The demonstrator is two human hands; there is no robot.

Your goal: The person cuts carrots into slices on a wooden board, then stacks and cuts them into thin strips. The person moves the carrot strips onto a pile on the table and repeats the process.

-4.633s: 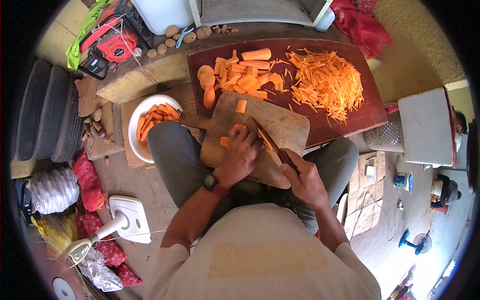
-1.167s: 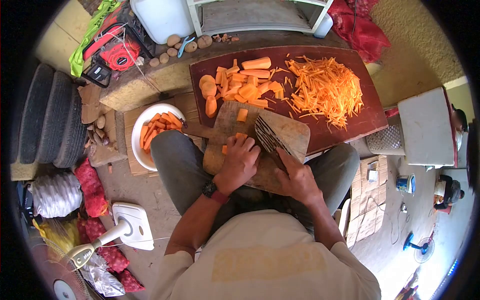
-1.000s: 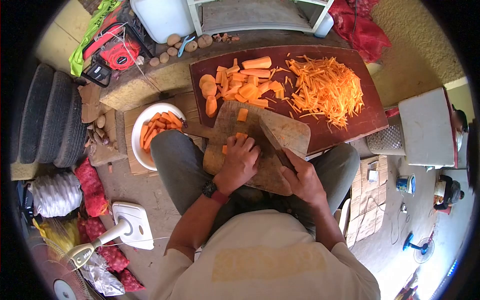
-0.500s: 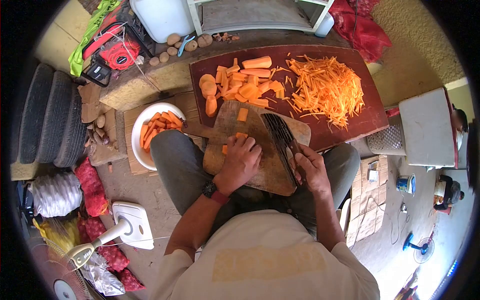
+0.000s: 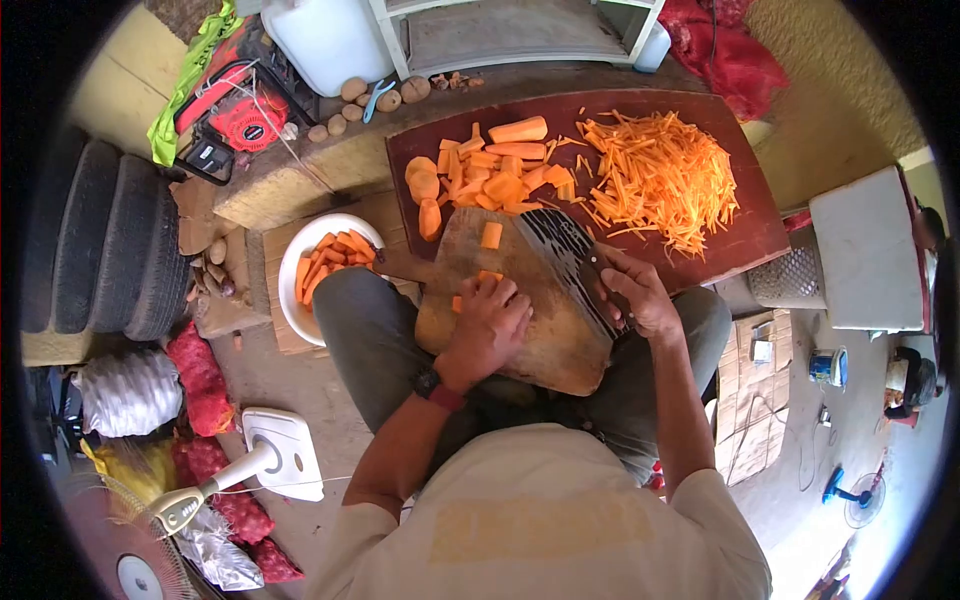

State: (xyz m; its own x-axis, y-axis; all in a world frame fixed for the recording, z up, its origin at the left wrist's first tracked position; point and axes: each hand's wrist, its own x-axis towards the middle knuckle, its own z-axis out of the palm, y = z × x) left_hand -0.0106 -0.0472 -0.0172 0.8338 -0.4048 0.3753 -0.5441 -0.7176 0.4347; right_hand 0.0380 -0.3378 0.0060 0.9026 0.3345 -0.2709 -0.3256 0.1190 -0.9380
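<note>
A wooden cutting board (image 5: pixel 550 340) lies across my lap. My left hand (image 5: pixel 487 325) presses its bent fingers down on the board's left part, at small carrot pieces that show beside the fingertips. In my right hand (image 5: pixel 635 290) is the dark handle of a wide-bladed knife (image 5: pixel 565 250), whose blade lies over the right side of the board. One carrot piece (image 5: pixel 492 235) rests alone near the board's top. Beyond it, a dark red board (image 5: pixel 640 262) holds carrot chunks (image 5: pixel 495 170) at left and a heap of carrot strips (image 5: pixel 665 180) at right.
A white bowl (image 5: pixel 290 275) with carrot pieces stands left of my knee. Further left are tires (image 5: pixel 100 240), a red machine (image 5: pixel 240 120), red sacks (image 5: pixel 200 385) and a fan (image 5: pixel 135 560). Another person (image 5: pixel 915 380) is at the far right.
My right hand and the knife have shifted slightly up and right, and the blade now looks flatter over the board. My left hand stays at the pieces. The whole view has shifted slightly.
</note>
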